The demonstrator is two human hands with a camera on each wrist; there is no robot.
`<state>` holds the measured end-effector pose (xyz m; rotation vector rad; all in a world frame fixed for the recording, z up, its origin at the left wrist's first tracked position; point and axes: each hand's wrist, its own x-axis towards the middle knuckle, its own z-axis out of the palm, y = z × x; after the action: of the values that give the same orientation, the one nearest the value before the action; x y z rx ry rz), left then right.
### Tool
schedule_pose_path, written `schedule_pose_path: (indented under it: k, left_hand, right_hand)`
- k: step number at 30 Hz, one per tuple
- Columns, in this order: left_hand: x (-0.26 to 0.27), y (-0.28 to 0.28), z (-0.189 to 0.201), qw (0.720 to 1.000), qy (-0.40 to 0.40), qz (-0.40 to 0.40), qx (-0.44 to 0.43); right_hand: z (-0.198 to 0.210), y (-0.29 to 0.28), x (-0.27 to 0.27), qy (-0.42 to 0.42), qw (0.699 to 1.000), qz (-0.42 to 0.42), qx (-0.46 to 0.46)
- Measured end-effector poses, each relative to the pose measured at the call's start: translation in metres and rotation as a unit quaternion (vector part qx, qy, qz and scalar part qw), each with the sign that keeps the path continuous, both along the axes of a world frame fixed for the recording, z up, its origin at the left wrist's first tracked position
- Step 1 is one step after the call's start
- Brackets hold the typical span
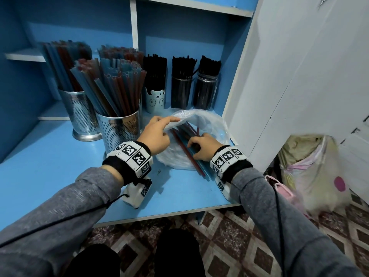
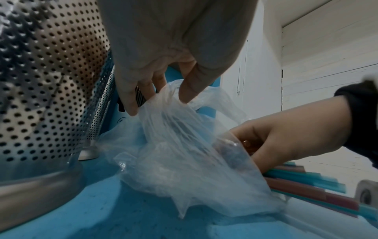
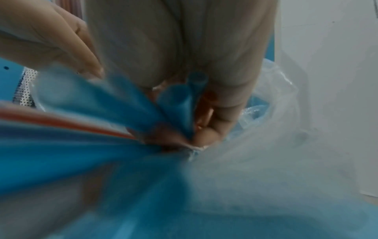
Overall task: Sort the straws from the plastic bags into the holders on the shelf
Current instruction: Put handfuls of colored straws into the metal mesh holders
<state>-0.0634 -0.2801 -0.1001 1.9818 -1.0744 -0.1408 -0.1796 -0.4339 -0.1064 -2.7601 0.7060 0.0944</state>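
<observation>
Both hands are busy: the bag [image 1: 201,124] mouth is pinched and lifted by the left hand [image 1: 154,134] so that the straws [image 1: 191,154] inside, lying on the shelf [image 1: 50,156], can be gripped by the right hand [image 1: 203,146], near 2 metal holders [image 1: 119,130]

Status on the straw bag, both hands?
Left hand pinches the clear plastic bag open. Right hand grips blue and red straws inside it. Nearest perforated metal holder already packed; nothing blocking.
</observation>
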Motion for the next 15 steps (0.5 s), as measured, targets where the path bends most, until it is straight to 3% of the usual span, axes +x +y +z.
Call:
schedule_pose_path:
  k: [7,15]
  left_hand:
    - [0.003,0.009,-0.001,1.000,0.007,-0.013,0.014]
    - [0.006,0.011,-0.004,0.999,0.014,-0.032,0.029]
  right_hand:
    - [0.003,-0.003,0.000,-0.020,1.000,-0.005,0.001]
    - [0.012,-0.005,-0.011,-0.081,0.994,0.012,0.073]
